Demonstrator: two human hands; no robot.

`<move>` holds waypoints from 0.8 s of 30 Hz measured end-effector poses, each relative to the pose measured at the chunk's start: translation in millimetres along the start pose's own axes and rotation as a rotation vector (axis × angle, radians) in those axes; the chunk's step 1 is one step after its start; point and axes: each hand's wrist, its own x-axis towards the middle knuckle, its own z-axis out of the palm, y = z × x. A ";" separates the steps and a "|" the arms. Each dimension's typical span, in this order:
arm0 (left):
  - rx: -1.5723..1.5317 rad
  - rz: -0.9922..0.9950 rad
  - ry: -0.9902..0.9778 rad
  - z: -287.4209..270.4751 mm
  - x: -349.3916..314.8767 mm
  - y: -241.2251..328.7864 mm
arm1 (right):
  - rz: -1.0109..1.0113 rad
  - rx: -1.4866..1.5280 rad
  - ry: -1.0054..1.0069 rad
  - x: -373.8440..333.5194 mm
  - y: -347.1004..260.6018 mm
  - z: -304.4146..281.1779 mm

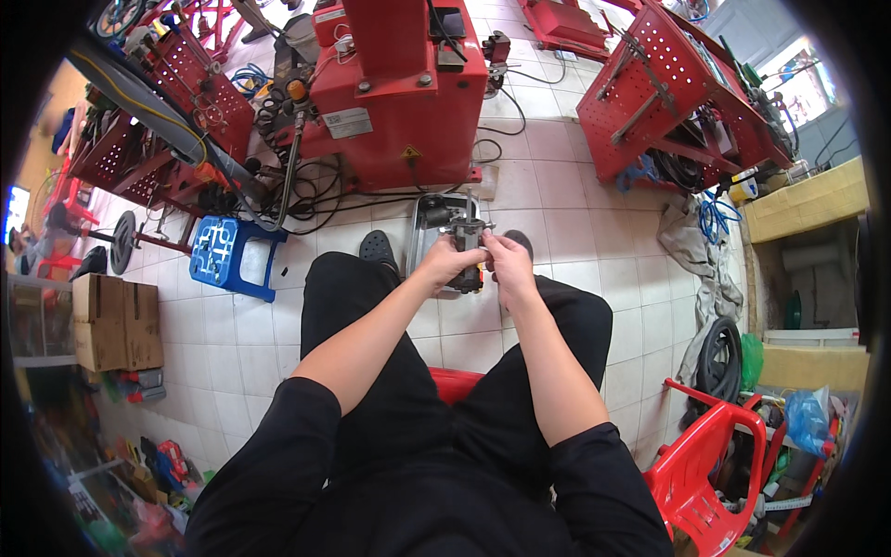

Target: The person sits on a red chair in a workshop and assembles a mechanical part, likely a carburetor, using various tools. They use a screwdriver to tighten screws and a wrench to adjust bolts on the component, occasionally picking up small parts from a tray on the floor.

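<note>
Between my knees I hold a grey metal mechanical part [470,238], its exact kind too small to make out. My left hand [444,264] is wrapped round its left side, thumb laid across it. On the other side, my right hand [509,265] is closed, fingertips pinched at the part's right edge; whatever small piece they may grip is hidden. Under the part, a shallow metal tray [415,243] rests on the floor between my feet. A dark cylindrical piece [430,213] lies in the tray, and other contents are covered by my hands.
A red machine [399,130] stands just ahead, with cables and hoses around its base. To the left is a blue plastic stool [223,255], with cardboard boxes [116,322] nearer. A red tool cart [650,102] stands at far right; a red chair [710,469] is near right.
</note>
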 end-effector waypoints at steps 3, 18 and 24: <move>0.027 -0.037 0.049 2.0 -7.5 10.3 | 0.020 0.112 -0.006 1.8 6.5 3.5; 0.078 -0.011 -0.121 -7.5 -4.9 10.5 | 0.006 0.324 -0.287 8.4 12.4 -6.9; 0.378 -0.052 -0.031 -9.9 -7.4 15.3 | -0.003 0.299 -0.306 10.9 16.7 -8.8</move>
